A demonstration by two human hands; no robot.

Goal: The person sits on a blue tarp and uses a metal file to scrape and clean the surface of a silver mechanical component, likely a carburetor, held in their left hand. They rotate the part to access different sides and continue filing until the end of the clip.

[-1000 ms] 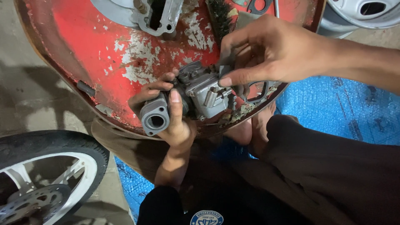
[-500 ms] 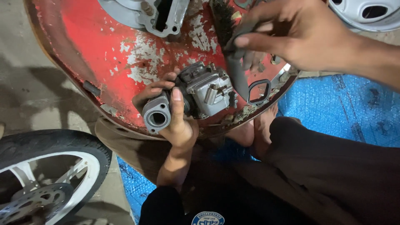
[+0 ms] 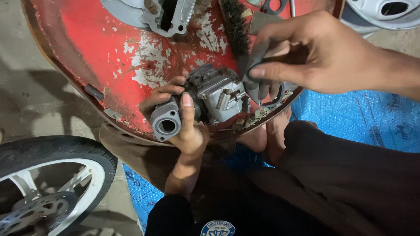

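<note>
My left hand (image 3: 186, 124) grips a grey metal carburettor (image 3: 205, 98), its round intake port turned toward me, just above the near rim of a worn red metal basin (image 3: 109, 57). My right hand (image 3: 319, 54) hovers to the right of the carburettor and pinches a dark grey rag (image 3: 253, 83) that hangs down beside the part. A black wire brush (image 3: 234, 26) lies in the basin behind the carburettor, partly hidden by my right hand.
A grey metal engine part (image 3: 168, 15) lies at the basin's far side. A black tyre on a white wheel (image 3: 52, 175) is at lower left, another white wheel (image 3: 385, 11) at top right. Blue tarp (image 3: 363, 118) covers the floor under my dark-trousered legs.
My right hand has lifted away from the carburettor and moved up and right, taking the rag with it. My left hand keeps the carburettor in about the same place.
</note>
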